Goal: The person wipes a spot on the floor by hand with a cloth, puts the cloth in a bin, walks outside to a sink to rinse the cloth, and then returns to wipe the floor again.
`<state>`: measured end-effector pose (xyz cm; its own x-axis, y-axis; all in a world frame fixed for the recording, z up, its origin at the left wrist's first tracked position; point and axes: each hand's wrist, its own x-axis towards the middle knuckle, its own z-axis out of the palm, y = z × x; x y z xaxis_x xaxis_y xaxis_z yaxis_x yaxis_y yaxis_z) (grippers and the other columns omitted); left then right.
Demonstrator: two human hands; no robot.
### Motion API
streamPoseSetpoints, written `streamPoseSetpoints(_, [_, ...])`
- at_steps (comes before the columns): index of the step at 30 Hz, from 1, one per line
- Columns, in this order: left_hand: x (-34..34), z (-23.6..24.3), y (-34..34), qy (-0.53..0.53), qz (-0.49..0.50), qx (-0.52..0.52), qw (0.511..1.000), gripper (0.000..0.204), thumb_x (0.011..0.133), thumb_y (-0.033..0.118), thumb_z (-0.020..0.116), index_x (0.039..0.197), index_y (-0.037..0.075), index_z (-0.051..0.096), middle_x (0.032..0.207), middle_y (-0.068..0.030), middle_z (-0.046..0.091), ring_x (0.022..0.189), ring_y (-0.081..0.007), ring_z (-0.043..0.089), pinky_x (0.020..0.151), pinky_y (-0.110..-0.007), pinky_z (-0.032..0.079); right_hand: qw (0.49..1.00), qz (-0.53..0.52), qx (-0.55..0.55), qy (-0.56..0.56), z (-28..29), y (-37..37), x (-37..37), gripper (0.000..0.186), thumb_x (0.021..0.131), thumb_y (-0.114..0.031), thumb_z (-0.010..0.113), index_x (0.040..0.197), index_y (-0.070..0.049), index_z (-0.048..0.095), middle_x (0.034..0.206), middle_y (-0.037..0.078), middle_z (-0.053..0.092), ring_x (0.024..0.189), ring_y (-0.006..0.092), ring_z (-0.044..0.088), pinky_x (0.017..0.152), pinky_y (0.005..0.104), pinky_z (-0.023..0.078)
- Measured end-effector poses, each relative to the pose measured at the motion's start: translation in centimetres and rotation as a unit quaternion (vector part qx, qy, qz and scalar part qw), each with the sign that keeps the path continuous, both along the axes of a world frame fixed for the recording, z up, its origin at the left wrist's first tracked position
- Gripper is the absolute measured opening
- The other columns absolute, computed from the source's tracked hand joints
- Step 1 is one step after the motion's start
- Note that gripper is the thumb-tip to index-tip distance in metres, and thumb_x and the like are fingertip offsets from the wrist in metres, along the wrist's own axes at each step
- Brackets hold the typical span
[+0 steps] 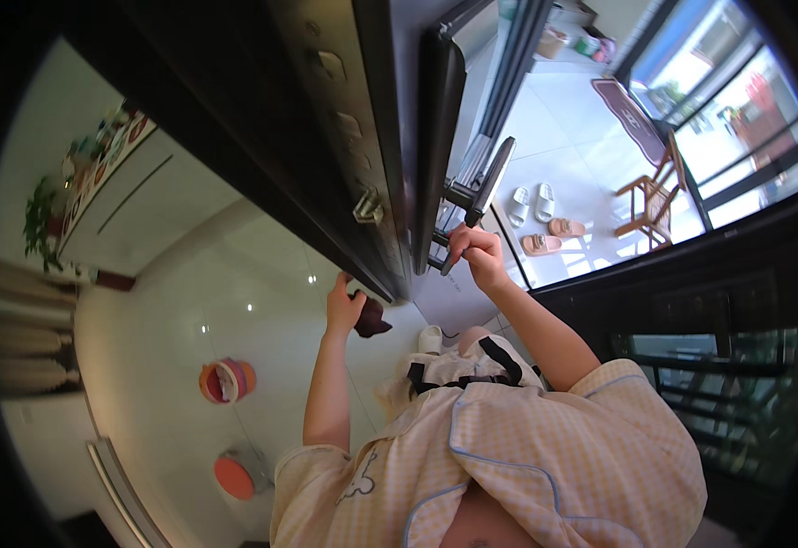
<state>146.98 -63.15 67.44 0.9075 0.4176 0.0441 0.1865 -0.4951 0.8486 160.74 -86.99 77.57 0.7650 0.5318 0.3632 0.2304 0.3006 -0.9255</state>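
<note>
A dark door stands ajar in front of me, with its edge and metal lock plate (367,205) facing me. My right hand (477,256) is closed around the lower end of the black door handle (493,183), on the right face of the door. Low at the door's left side, my left hand (340,303) grips a dark maroon cloth (372,318). Part of the cloth hangs beyond its fingers. The latch (368,208) sticks out from the lock plate between my two hands.
Slippers (545,203) and a wooden chair (652,203) are beyond the doorway on the right. To the left, an orange-and-white basket (227,381) and a red round-topped stool (234,478) stand on the tiled floor. A white cabinet (148,215) lines the far left.
</note>
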Motion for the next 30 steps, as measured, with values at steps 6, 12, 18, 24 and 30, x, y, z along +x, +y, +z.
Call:
streamPoseSetpoints(6, [0.0, 0.5, -1.7, 0.036, -0.148, -0.012, 0.988, 0.034, 0.07, 0.014, 0.053, 0.102, 0.001, 0.053, 0.097, -0.0167, 0.061, 0.087, -0.0311, 0.06, 0.075, -0.035, 0.047, 0.992, -0.089, 0.075, 0.042, -0.2, -4.7, -1.0, 0.016, 0.055, -0.008, 0.042, 0.054, 0.003, 0.052, 0.063, 0.012, 0.053, 0.072, 0.021, 0.047, 0.068, 0.0283, 0.036])
streamPoseSetpoints(12, [1.1, 1.2, -5.2, 0.093, -0.355, -0.123, 0.922, 0.038, 0.07, 0.012, 0.052, 0.107, 0.002, 0.054, 0.105, -0.0109, 0.06, 0.085, -0.0228, 0.061, 0.07, -0.03, 0.049, 0.957, -0.236, 0.088, 0.143, 0.5, -9.2, -1.0, 0.013, 0.058, -0.008, 0.041, 0.054, 0.003, 0.048, 0.061, 0.01, 0.046, 0.064, 0.0184, 0.044, 0.062, 0.0251, 0.033])
streamPoseSetpoints(18, [3.0, -1.2, -11.4, 0.03, -0.482, -0.113, 0.868, 0.051, 0.072, 0.013, 0.054, 0.123, 0.011, 0.047, 0.103, -0.0107, 0.061, 0.074, -0.0194, 0.061, 0.068, -0.028, 0.047, 0.885, -0.43, 0.113, 0.137, -5.3, -16.8, 1.4, 0.02, 0.071, -0.005, 0.04, 0.079, 0.002, 0.057, 0.075, 0.007, 0.058, 0.07, 0.0152, 0.052, 0.064, 0.0247, 0.04])
streamPoseSetpoints(24, [4.8, 0.1, -16.2, 0.045, -0.538, -0.06, 0.839, 0.06, 0.069, 0.015, 0.053, 0.127, 0.023, 0.041, 0.077, -0.0215, 0.058, 0.065, -0.0372, 0.056, 0.065, -0.04, 0.046, 0.815, -0.526, 0.153, 0.188, -7.5, -22.4, 0.1, 0.019, 0.075, -0.01, 0.044, 0.084, 0.0, 0.056, 0.078, 0.007, 0.058, 0.069, 0.0158, 0.053, 0.062, 0.0256, 0.042])
streamPoseSetpoints(30, [7.6, -3.4, -20.8, 0.039, -0.599, -0.067, 0.797, 0.06, 0.072, 0.015, 0.051, 0.13, 0.023, 0.037, 0.093, -0.0211, 0.058, 0.077, -0.0345, 0.058, 0.072, -0.038, 0.046, 0.758, -0.576, 0.19, 0.239, -12.1, -25.4, -0.2, 0.019, 0.079, -0.015, 0.047, 0.089, -0.001, 0.056, 0.081, 0.006, 0.058, 0.068, 0.0164, 0.054, 0.061, 0.0264, 0.044])
